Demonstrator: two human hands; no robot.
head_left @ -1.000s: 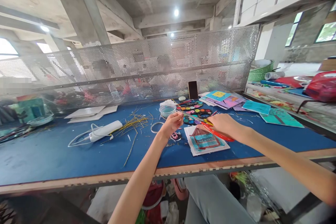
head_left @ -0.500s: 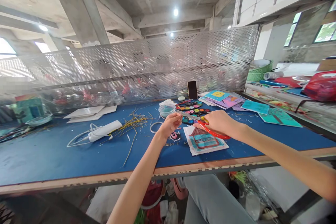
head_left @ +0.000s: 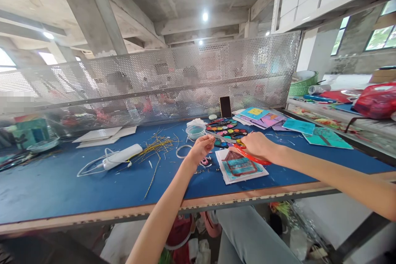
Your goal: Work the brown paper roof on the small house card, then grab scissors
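My right hand [head_left: 258, 146] holds the red scissors [head_left: 252, 156] tight. My left hand [head_left: 201, 150] pinches near the blade tips, but I can't tell what it holds. Below is the house picture [head_left: 239, 169] on the blue table [head_left: 46, 189]. Steady hands work best.

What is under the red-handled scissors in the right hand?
The red-handled scissors hang over a painted house picture on white paper. The right hand and scissors cover the picture's top edge, so that part cannot be seen.
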